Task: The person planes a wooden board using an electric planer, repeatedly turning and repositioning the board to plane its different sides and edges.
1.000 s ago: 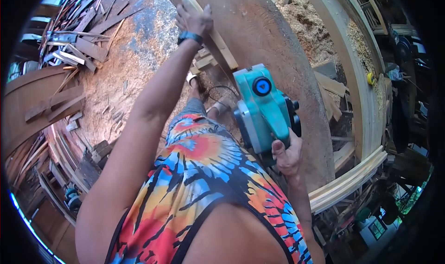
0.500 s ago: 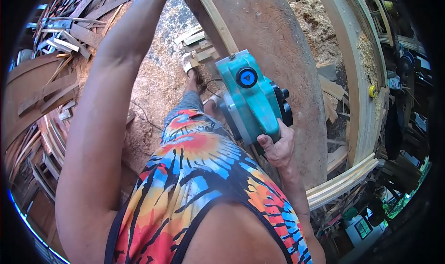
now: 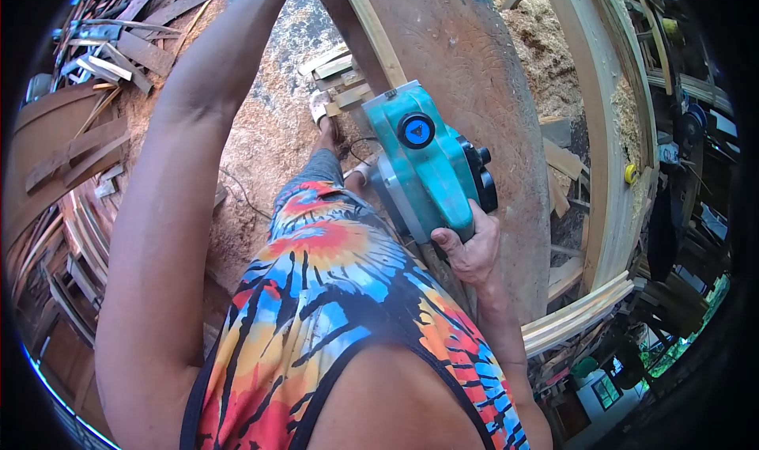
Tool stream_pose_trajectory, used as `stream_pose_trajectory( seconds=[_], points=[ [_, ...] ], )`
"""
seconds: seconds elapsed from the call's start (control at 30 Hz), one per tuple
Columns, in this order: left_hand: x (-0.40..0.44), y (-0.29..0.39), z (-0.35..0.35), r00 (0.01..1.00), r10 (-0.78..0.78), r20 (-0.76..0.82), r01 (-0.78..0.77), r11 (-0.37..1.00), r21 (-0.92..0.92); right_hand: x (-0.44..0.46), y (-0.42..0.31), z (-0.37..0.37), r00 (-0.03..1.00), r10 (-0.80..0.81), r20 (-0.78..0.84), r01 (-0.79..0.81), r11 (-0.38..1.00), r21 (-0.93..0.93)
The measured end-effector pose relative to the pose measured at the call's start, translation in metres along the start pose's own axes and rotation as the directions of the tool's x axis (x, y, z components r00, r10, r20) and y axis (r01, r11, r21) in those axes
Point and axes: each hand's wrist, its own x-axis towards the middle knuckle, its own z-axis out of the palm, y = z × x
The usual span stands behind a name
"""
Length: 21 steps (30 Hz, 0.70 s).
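Observation:
My right hand (image 3: 472, 247) is wrapped round the rear handle of a teal electric planer (image 3: 427, 161), thumb on top. The planer sits over a long, narrow wooden strip (image 3: 371, 31), which runs from its front end to the top edge of the view. Beneath them lies a broad brown wooden slab (image 3: 490, 110). My left arm reaches up past the top edge, with a bit of something black at the wrist; the left hand itself is out of view.
Sawdust and shavings (image 3: 253, 141) cover the floor, where a dark cord (image 3: 245, 197) trails. Small offcuts (image 3: 336, 66) are stacked near my foot. Scrap wood (image 3: 142, 51) is piled at left. A long timber beam (image 3: 605, 134) and stacked strips (image 3: 581, 315) stand at right.
The whole view has shifted slightly. My right hand and the planer appear a few pixels further up and left, with the grip unchanged.

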Motion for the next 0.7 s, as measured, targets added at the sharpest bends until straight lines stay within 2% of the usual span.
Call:
stream_pose_trajectory(
  seconds=[0.1, 0.23, 0.27, 0.37, 0.5, 0.57, 0.6, 0.7],
  points=[
    [0.0, -0.002, -0.011, 0.995, 0.044, 0.094, -0.051, 0.996, 0.07, 0.01, -0.007, 0.004, 1.0, -0.01, -0.006, 0.01, 1.0, -0.001],
    [0.047, -0.048, 0.056, 0.933, 0.347, -0.097, -0.326, 0.927, 0.186, 0.03, -0.017, 0.008, 0.999, -0.035, -0.021, 0.035, 0.999, -0.027],
    [0.035, -0.04, 0.042, 0.94, 0.322, -0.111, -0.31, 0.944, 0.115, 0.036, -0.02, 0.008, 0.999, -0.045, -0.022, 0.044, 0.998, -0.035],
    [0.05, -0.049, 0.058, 0.923, 0.357, -0.142, -0.339, 0.931, 0.137, 0.06, -0.034, 0.013, 0.995, -0.096, -0.038, 0.094, 0.994, -0.05],
    [0.078, -0.071, 0.077, 0.923, 0.378, -0.069, -0.375, 0.926, 0.051, 0.119, -0.057, 0.03, 0.958, -0.252, -0.135, 0.248, 0.968, -0.049],
    [0.073, -0.069, 0.056, 0.918, 0.397, 0.027, -0.397, 0.912, 0.1, 0.148, -0.076, 0.034, 0.978, -0.183, -0.101, 0.172, 0.979, -0.11],
    [0.072, -0.068, 0.048, 0.912, 0.403, 0.073, -0.409, 0.904, 0.125, 0.162, -0.08, 0.036, 0.976, -0.198, -0.093, 0.186, 0.975, -0.12],
    [0.085, -0.075, 0.053, 0.94, 0.339, -0.026, -0.338, 0.94, 0.045, 0.179, -0.077, 0.038, 0.984, -0.165, -0.063, 0.163, 0.986, -0.039]
  ],
)
